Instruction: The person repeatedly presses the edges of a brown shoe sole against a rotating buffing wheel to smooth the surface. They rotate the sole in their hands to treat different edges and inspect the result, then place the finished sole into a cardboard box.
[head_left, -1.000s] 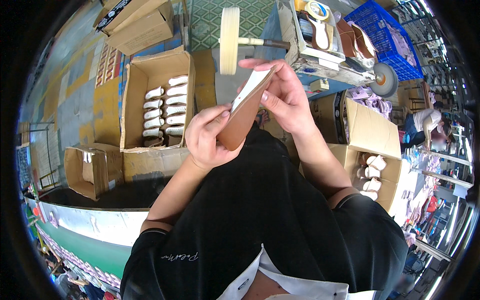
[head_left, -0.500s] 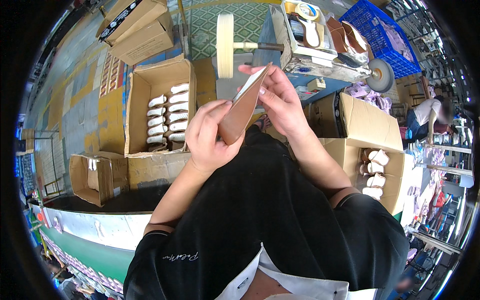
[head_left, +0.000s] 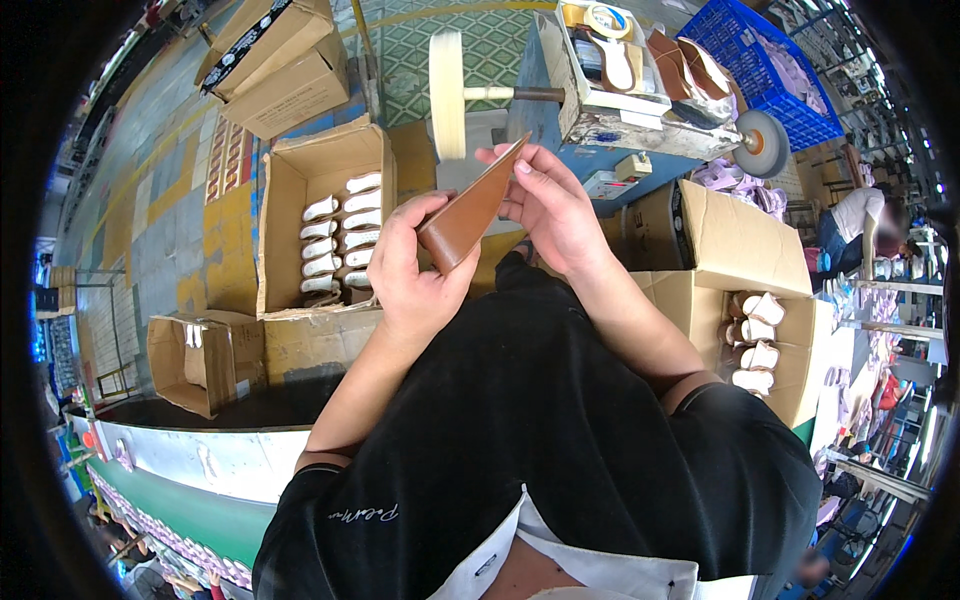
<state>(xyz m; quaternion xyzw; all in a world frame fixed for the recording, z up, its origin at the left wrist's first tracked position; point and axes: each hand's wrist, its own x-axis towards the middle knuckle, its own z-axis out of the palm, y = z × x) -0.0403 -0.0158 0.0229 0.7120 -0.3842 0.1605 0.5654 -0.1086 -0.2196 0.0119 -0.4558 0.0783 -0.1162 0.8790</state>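
A brown shoe sole [head_left: 466, 222] with a smooth, tapering side and a pale face is held up in front of my chest, tilted so that its narrow end points up and to the right. My left hand [head_left: 412, 268] grips its broad end, thumb below and fingers behind. At the narrow end, my right hand [head_left: 556, 212] has its thumb on the near edge and fingertips behind the sole. Just beyond is a pale buffing wheel [head_left: 447, 95] on a shaft from the blue machine [head_left: 548, 60]; the sole appears apart from it.
Left stands an open carton [head_left: 275, 225] with rows of white-and-brown soles, near a smaller carton [head_left: 238, 350]. Another open carton [head_left: 745, 240] with similar pieces is at my right. A grey wheel [head_left: 763, 144] and a blue crate [head_left: 765, 100] lie farther right. A person [head_left: 852, 225] bends over beyond.
The sole has turned in my hands: its pale face shows less and its brown side more. Both hands have shifted slightly left.
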